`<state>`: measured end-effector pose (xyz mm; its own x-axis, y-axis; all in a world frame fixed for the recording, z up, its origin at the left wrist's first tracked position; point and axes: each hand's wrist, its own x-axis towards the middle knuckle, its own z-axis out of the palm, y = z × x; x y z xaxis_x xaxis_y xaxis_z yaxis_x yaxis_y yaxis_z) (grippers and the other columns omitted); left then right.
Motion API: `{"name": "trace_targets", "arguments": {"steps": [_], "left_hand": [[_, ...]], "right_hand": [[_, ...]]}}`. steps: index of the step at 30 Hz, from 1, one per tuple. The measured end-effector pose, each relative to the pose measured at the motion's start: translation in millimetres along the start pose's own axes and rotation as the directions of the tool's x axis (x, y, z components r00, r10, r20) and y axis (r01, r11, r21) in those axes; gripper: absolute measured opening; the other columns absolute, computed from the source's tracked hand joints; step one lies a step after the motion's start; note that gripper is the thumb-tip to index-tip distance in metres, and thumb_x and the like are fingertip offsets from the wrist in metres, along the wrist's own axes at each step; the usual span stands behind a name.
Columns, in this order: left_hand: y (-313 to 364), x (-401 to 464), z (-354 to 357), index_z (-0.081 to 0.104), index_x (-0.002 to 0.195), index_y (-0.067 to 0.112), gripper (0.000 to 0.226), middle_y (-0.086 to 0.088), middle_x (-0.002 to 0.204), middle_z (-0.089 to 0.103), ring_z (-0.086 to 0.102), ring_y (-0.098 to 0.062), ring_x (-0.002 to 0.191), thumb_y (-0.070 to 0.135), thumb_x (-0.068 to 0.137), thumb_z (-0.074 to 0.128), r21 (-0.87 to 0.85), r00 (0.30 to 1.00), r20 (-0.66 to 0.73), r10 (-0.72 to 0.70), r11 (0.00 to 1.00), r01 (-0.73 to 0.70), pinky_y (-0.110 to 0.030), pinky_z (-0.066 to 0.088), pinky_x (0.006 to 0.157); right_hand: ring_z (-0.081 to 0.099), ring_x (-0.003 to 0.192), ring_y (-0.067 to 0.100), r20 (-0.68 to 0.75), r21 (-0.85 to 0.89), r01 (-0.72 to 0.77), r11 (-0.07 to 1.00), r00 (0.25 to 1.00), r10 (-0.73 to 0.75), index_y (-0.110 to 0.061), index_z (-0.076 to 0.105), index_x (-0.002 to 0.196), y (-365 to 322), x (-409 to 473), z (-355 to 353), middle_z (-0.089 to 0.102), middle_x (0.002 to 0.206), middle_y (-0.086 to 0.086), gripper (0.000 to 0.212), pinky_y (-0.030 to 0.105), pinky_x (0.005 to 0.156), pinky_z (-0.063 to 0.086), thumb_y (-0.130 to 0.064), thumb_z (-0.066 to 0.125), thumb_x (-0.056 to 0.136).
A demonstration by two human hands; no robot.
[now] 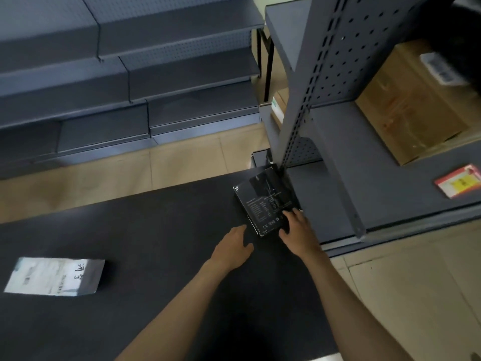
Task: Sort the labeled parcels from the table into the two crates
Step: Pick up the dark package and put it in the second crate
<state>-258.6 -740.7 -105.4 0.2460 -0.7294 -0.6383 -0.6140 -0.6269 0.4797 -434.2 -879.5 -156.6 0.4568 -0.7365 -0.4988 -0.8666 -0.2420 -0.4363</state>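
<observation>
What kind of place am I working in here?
Probably a shop stockroom or an unstocked store: bare grey metal shelving, a cardboard box on a shelf, and a dark table with parcels.

A stockroom: grey metal shelving [125,74], cardboard box [413,108].

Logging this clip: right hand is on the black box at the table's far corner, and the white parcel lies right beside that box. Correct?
Not quite. In the head view the right hand is on the black box, but the white parcel lies far off at the table's left side, not beside it.
</observation>
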Motion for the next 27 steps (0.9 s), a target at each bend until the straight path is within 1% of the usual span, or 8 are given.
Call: {"name": "trace_targets", "arguments": {"steps": [3, 6, 8, 10, 14, 17, 20, 27], "left_hand": [[16.6, 16.0, 2.3, 0.022, 0.163, 0.016, 0.073, -0.005, 0.169, 0.026, 0.033, -0.024, 0.152, 0.028, 0.103, 0.060, -0.117, 0.999, 0.003, -0.032, 0.993, 0.032, -0.038, 0.032, 0.122], [28.2, 29.5, 4.5, 0.035, 0.157, 0.021, 0.059, -0.002, 0.158, 0.042, 0.043, -0.020, 0.142, 0.024, 0.103, 0.060, -0.292, 0.998, 0.032, -0.057, 0.954, 0.064, -0.024, 0.033, 0.107], [32.2, 38.7, 7.4, 0.038, 0.153, 0.030, 0.057, 0.003, 0.152, 0.050, 0.049, -0.014, 0.131, 0.030, 0.101, 0.062, -0.411, 0.994, 0.075, -0.082, 0.906, 0.106, -0.025, 0.037, 0.104], [34.5, 45.9, 10.9, 0.040, 0.147, 0.036, 0.054, 0.006, 0.148, 0.055, 0.051, -0.012, 0.128, 0.034, 0.099, 0.065, -0.558, 0.985, 0.115, -0.128, 0.812, 0.171, -0.030, 0.040, 0.108], [35.4, 44.3, 10.6, 0.046, 0.141, 0.031, 0.052, 0.010, 0.128, 0.063, 0.056, -0.004, 0.109, 0.024, 0.097, 0.071, -0.787, 0.975, 0.114, -0.191, 0.582, 0.206, -0.027, 0.039, 0.098], [23.9, 30.6, 9.0, 0.050, 0.139, 0.028, 0.049, 0.015, 0.115, 0.062, 0.053, 0.001, 0.098, 0.021, 0.095, 0.072, -0.870, 0.958, 0.142, -0.247, 0.430, 0.240, -0.032, 0.036, 0.096], [6.8, 9.1, 10.6, 0.053, 0.133, 0.031, 0.046, 0.014, 0.118, 0.062, 0.051, 0.001, 0.096, 0.022, 0.093, 0.073, -0.910, 0.944, 0.150, -0.293, 0.332, 0.248, -0.035, 0.036, 0.100], [-61.4, -57.5, 19.9, 0.063, 0.124, 0.034, 0.038, 0.016, 0.121, 0.068, 0.059, -0.006, 0.111, 0.023, 0.091, 0.075, -0.937, 0.924, 0.124, -0.363, 0.264, 0.230, -0.039, 0.039, 0.102]], "right_hand": [[0.015, 0.154, 0.028, 0.017, -0.002, -0.016, 1.000, 1.000, 0.016, -0.024, 0.034, 0.155, 7.2, 19.5, -6.1, 0.011, 0.169, 0.003, 0.062, 0.053, 0.119, 0.033, -0.034, 0.058, 0.099], [0.017, 0.154, 0.028, -0.018, 0.020, -0.017, 1.000, 1.000, 0.017, -0.024, 0.040, 0.151, 13.5, 33.2, -9.7, 0.019, 0.166, 0.005, 0.056, 0.053, 0.119, 0.032, -0.033, 0.058, 0.099], [0.024, 0.151, 0.026, -0.011, 0.085, -0.018, 0.996, 1.000, 0.019, -0.024, 0.043, 0.150, 17.0, 37.8, -12.1, 0.027, 0.164, 0.004, 0.054, 0.052, 0.119, 0.034, -0.033, 0.058, 0.099], [0.036, 0.144, 0.025, 0.000, 0.168, -0.004, 0.986, 1.000, 0.004, -0.023, 0.046, 0.148, 18.4, 36.0, -13.6, 0.035, 0.158, 0.002, 0.051, 0.048, 0.115, 0.040, -0.032, 0.059, 0.099], [0.047, 0.133, 0.020, 0.007, 0.273, 0.031, 0.962, 0.999, -0.035, -0.023, 0.054, 0.142, 13.3, 20.8, -8.0, 0.036, 0.150, 0.000, 0.044, 0.031, 0.109, 0.041, -0.030, 0.062, 0.099], [0.042, 0.138, 0.017, -0.025, 0.325, 0.061, 0.944, 0.998, -0.056, -0.026, 0.057, 0.138, 4.1, 6.3, 2.7, 0.033, 0.152, -0.002, 0.040, 0.034, 0.113, 0.039, -0.031, 0.064, 0.099], [0.040, 0.137, 0.012, -0.048, 0.391, 0.087, 0.916, 0.996, -0.075, -0.026, 0.055, 0.141, -12.1, -11.3, 15.5, 0.028, 0.153, -0.006, 0.043, 0.034, 0.114, 0.040, -0.030, 0.064, 0.099], [0.039, 0.134, 0.000, -0.025, 0.451, 0.124, 0.884, 0.992, -0.127, -0.026, 0.050, 0.148, -55.8, -69.5, 62.4, 0.026, 0.150, -0.019, 0.051, 0.023, 0.109, 0.039, -0.035, 0.063, 0.099]]}}
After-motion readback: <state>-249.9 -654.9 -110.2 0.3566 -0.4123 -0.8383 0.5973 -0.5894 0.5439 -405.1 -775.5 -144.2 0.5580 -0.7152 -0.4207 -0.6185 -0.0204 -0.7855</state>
